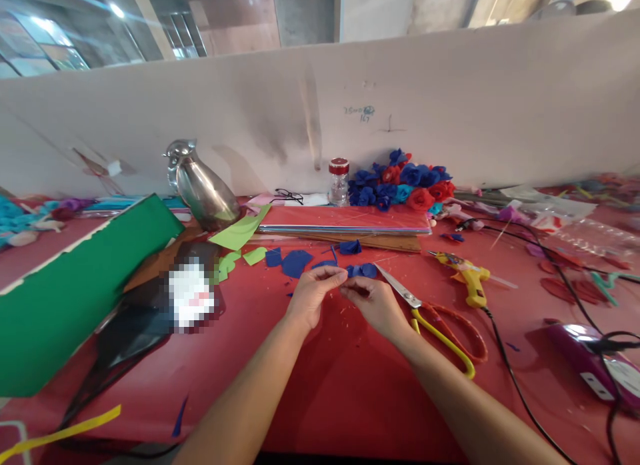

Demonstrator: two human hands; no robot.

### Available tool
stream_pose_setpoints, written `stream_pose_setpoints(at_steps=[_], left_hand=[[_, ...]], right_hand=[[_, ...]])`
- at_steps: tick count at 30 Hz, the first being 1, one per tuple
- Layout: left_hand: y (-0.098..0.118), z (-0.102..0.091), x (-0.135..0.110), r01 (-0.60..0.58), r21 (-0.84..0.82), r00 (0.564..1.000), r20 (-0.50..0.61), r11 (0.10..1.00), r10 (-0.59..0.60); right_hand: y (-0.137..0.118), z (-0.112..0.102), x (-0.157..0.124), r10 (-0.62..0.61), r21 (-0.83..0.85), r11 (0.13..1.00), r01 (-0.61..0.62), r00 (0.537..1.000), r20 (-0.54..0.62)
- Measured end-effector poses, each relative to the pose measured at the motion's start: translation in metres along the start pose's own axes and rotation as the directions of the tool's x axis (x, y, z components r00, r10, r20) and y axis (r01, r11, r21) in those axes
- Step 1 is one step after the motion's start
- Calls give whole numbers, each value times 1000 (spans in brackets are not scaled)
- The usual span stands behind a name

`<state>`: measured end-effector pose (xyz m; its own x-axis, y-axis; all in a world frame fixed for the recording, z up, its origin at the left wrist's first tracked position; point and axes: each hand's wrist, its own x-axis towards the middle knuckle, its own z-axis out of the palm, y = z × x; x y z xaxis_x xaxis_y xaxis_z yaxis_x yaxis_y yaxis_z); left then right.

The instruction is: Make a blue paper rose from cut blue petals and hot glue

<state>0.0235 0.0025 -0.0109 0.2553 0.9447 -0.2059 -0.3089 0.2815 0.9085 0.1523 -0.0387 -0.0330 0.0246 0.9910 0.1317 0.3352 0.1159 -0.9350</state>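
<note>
Near the middle of the red table my left hand [313,293] and my right hand [375,307] meet, fingertips pinched together and almost touching. Whatever lies between the fingers is too small or hidden to make out. Just beyond them are blue paper pieces [297,263], some flat and some curled, partly covered by my fingers. A curled blue piece [350,247] sits a little farther back. Scissors [411,298] with yellow and orange handles lie partly open beside my right hand. Farther right rests a yellow hot glue gun [467,276], its black cord running toward the front edge.
A stack of coloured sheets [345,218] lies behind, with blue and red paper flowers [400,181] and a clear jar [339,185]. At left stand a metal jug [203,188] and a green board [85,291]. A purple device [590,358] with cables is at right.
</note>
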Motion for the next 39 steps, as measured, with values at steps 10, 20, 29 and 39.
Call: stream_pose_setpoints(at_steps=[10,20,29,39], left_hand=[[-4,-4,8,-51,-170,991,-133,984,28],[3,-18,21,-105,-365,981,-193,925,35],[-3,-7,14,-28,-281,997,-73,959,8],[-7,-7,15,-44,-235,999,-40,971,36]], right_hand=[[-7,1,-2,-4,-212,977,10,1000,27],[-3,-14,3,122,-641,765,-58,991,56],[11,-55,16,163,-811,509,-288,957,-238],[1,-68,14,134,-860,384,-337,941,-310]])
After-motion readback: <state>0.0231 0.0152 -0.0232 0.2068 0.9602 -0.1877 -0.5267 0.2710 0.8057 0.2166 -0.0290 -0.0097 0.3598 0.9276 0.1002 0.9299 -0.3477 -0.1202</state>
